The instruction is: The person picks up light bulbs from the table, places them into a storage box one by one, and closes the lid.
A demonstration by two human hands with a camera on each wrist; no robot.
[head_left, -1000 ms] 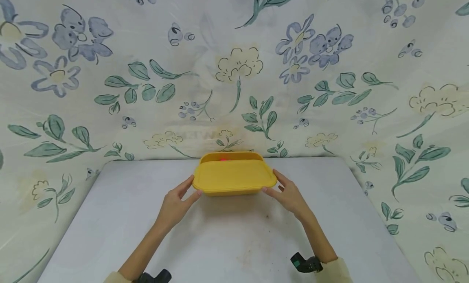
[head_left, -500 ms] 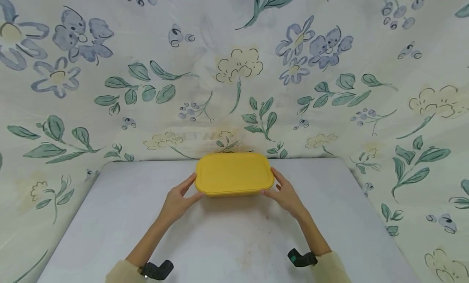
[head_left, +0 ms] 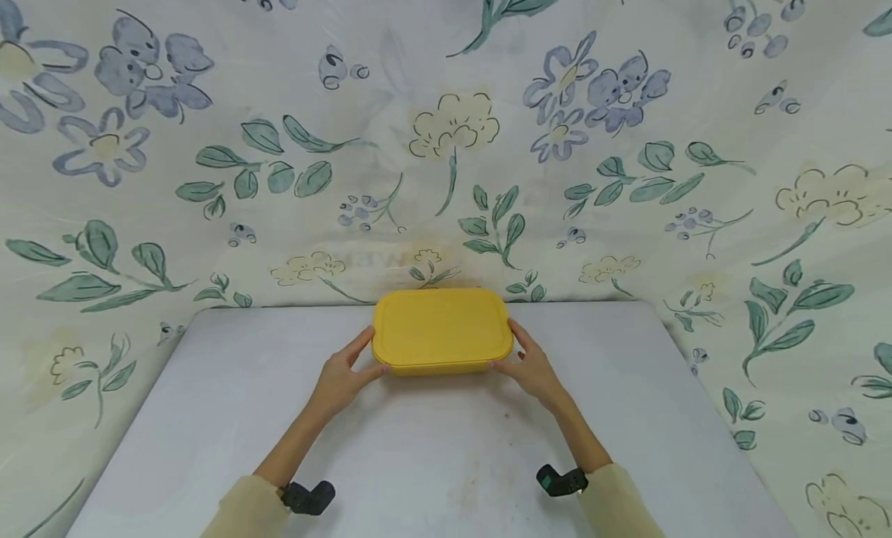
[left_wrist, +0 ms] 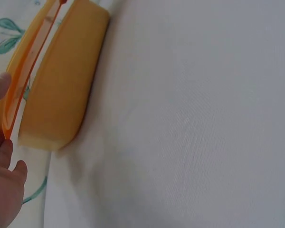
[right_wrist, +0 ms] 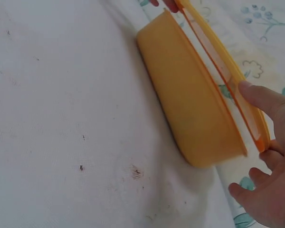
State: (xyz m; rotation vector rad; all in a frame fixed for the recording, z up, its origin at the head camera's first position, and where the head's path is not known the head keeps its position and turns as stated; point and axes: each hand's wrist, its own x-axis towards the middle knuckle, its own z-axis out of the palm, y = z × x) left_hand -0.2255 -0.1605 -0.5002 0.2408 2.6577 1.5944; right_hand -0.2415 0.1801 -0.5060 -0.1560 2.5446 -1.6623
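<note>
A yellow lid [head_left: 442, 327] lies flat over a yellow plastic box [right_wrist: 190, 99] and covers its mouth from above. Both wrist views show a narrow gap between the lid's orange inner rim and the box's top edge. My left hand [head_left: 340, 379] pinches the lid's left end, thumb on the near side and fingers under the edge. At the other end, my right hand [head_left: 533, 371] grips the lid the same way, thumb at the near corner. The box stands upright with its contents hidden.
The white table [head_left: 446, 460] bears the box near its far edge, with small brown specks on the right. Behind it hangs a floral cloth [head_left: 453, 190]. Each wrist wears a black camera mount [head_left: 310, 498].
Both hands have lowered the lid and shifted it back over the box. The open strip at the back, where a red thing showed, is now covered. The right hand has moved slightly left.
</note>
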